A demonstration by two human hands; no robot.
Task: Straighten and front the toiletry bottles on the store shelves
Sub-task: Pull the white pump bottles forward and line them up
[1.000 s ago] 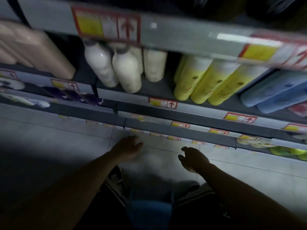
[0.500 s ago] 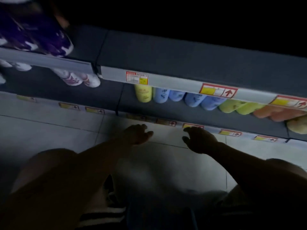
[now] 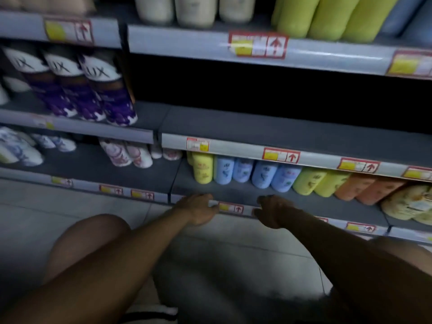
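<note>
On the bottom shelf (image 3: 233,196) stand a yellow bottle (image 3: 203,169), several blue bottles (image 3: 264,174), green bottles (image 3: 311,181) and orange bottles (image 3: 364,189), all set back from the front edge. My left hand (image 3: 198,208) reaches to that shelf's front lip, fingers relaxed, holding nothing. My right hand (image 3: 271,210) hovers at the lip too, fingers loosely curled and empty. Both hands are short of the bottles.
Purple LUX bottles (image 3: 93,90) stand on the middle left shelf. White and pink bottles (image 3: 131,155) lie below them. Cream bottles (image 3: 194,10) and tall green bottles (image 3: 332,17) fill the top shelf. A yellow pouch (image 3: 409,204) sits far right. My knees are over the tiled floor (image 3: 70,206).
The view has dropped as I crouch, and the bottom shelf has come close. Both hands have moved forward from over the floor to the bottom shelf's front edge.
</note>
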